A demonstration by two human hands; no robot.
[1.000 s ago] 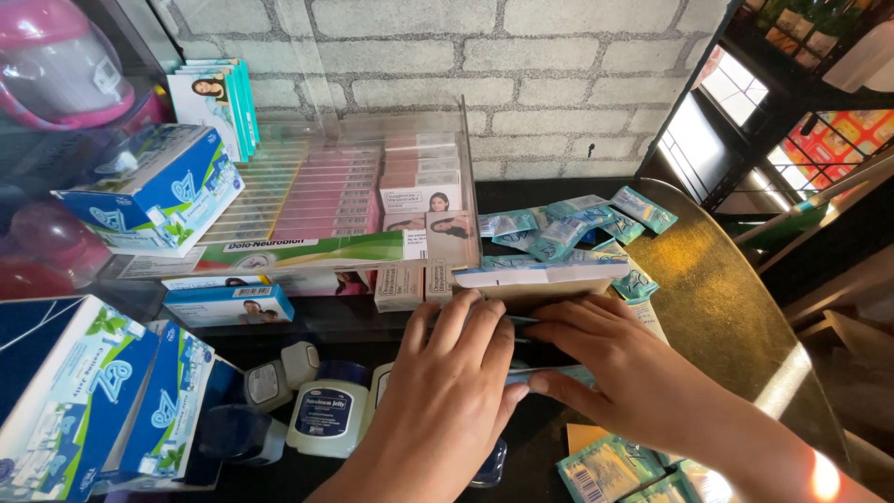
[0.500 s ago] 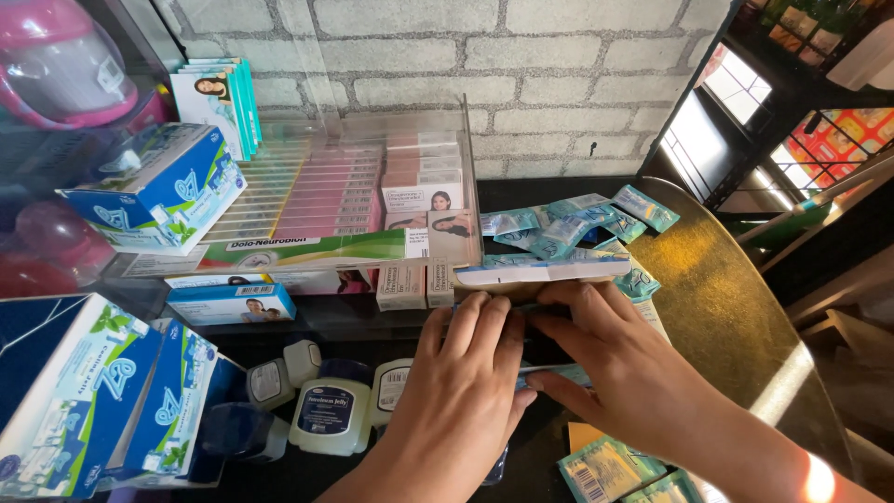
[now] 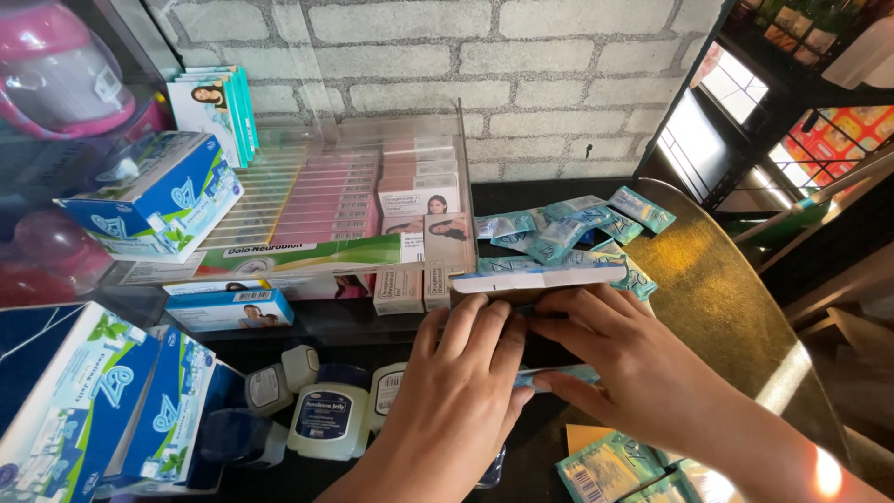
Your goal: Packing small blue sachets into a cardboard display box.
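Observation:
My left hand (image 3: 461, 382) and my right hand (image 3: 624, 349) are side by side over a flat white and blue box (image 3: 540, 277) whose open flap stands along its far edge. The fingers of both hands lie flat on the box's body, pressing it against the dark counter. A teal sachet (image 3: 568, 375) shows under my right thumb. More teal sachets (image 3: 568, 224) lie in a loose heap just beyond the box. Small white jars with blue labels (image 3: 326, 424) stand left of my left wrist.
A clear plastic display case (image 3: 354, 205) holds rows of slim pink and green cartons. Blue and white boxes (image 3: 149, 196) sit on a glass shelf at left and others (image 3: 93, 410) at the lower left. A brick wall is behind. A round brown tabletop (image 3: 736, 307) lies to the right.
Both hands have slid slightly forward over the box, and the flap edge looks straighter. Everything else stayed put.

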